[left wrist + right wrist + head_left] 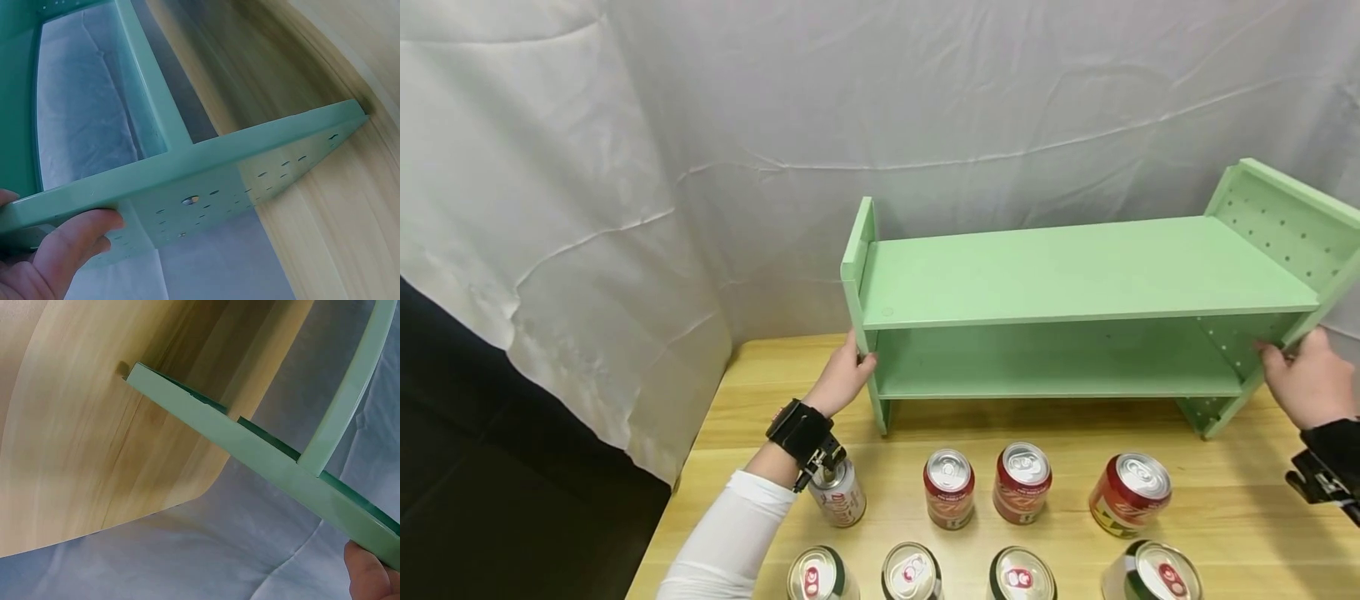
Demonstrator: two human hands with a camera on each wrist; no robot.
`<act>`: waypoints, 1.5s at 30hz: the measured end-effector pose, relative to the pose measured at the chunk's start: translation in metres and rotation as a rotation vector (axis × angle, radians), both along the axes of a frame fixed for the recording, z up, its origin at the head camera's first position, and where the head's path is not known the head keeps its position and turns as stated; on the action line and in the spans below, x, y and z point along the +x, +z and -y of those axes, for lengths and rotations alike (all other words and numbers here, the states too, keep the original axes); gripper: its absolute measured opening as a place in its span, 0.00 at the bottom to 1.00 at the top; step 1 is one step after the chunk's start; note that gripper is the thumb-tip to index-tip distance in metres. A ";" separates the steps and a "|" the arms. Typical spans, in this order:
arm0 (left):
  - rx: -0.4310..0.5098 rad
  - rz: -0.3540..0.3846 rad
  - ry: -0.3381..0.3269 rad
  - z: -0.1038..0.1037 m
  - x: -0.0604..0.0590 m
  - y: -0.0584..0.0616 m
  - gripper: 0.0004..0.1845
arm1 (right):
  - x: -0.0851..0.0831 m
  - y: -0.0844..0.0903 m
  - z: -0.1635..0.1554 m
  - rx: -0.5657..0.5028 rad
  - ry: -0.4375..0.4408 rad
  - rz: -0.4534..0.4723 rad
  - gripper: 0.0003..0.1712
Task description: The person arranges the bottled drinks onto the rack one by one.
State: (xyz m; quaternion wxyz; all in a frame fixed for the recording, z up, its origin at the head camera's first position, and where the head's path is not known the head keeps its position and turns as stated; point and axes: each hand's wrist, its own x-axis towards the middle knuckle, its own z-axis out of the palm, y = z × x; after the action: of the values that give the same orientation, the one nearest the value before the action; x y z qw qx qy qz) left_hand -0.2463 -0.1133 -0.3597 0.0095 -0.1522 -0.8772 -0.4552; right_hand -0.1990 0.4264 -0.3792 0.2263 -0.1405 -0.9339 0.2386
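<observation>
A light green two-tier shelf (pixel 1075 271) with drilled side panels stands at the back of the wooden table in the head view. My left hand (pixel 844 377) grips the front edge of its left side panel (pixel 169 175), thumb on one face. On the opposite end, my right hand (pixel 1311 379) holds the right side panel (pixel 250 453), with the thumb on the inner side. Both tiers carry nothing. Some fingers of each hand are hidden behind the panels.
In front of the shelf stand red cans (pixel 950 487), with a white can (pixel 841 496) beside my left wrist. A row of several gold-topped cans (pixel 912 571) lines the near side. Pale cloth (pixel 962 108) hangs behind the wooden table (pixel 745 392).
</observation>
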 end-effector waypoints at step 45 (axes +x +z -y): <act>0.007 -0.014 0.029 0.042 0.031 0.007 0.25 | 0.021 0.009 0.037 -0.045 0.058 0.018 0.25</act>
State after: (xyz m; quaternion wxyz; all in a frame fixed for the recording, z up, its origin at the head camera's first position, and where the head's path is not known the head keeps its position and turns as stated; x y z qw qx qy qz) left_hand -0.2157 -0.1552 -0.3525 0.0230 -0.1427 -0.8776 -0.4570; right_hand -0.1780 0.3892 -0.3705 0.2077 -0.1207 -0.9339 0.2647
